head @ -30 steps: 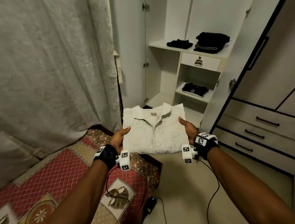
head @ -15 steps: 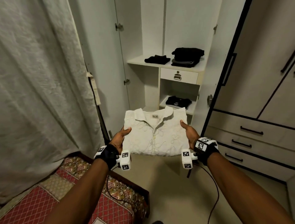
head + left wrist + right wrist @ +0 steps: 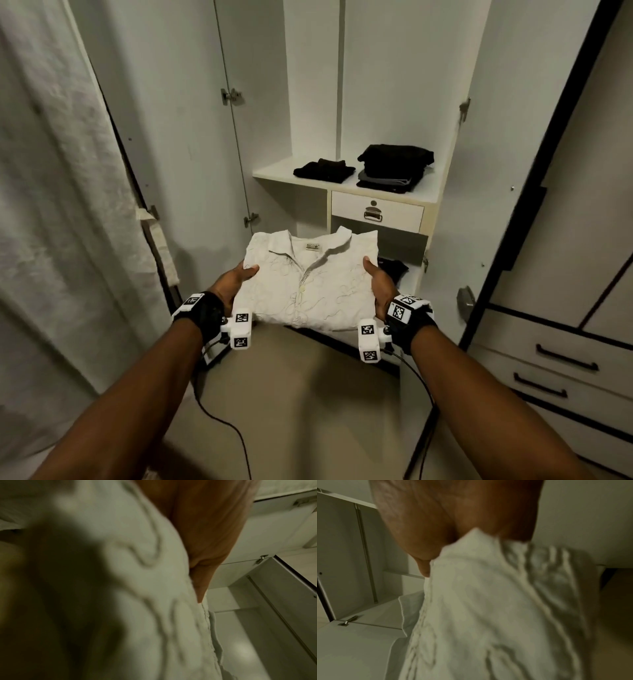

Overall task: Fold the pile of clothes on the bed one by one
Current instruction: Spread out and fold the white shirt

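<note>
A folded white embroidered shirt (image 3: 308, 284), collar facing away from me, is carried flat in the air in front of an open wardrobe. My left hand (image 3: 236, 284) holds its left edge with the thumb on top and the fingers hidden underneath. My right hand (image 3: 378, 286) holds the right edge the same way. Both wrist views are blurred and show the white shirt cloth (image 3: 154, 601) (image 3: 488, 608) pinched under a thumb. The bed is out of view.
The wardrobe shelf (image 3: 424, 193) bears two piles of folded dark clothes (image 3: 394, 168). Below it sit a small white drawer (image 3: 376, 210) and a lower shelf with a dark garment (image 3: 394, 269). A drawer unit (image 3: 565, 359) stands right, a curtain (image 3: 61, 205) left.
I have turned away from the bed and come closer to the open wardrobe, carrying the folded shirt. The bed has left the view and both hands keep the same hold.
</note>
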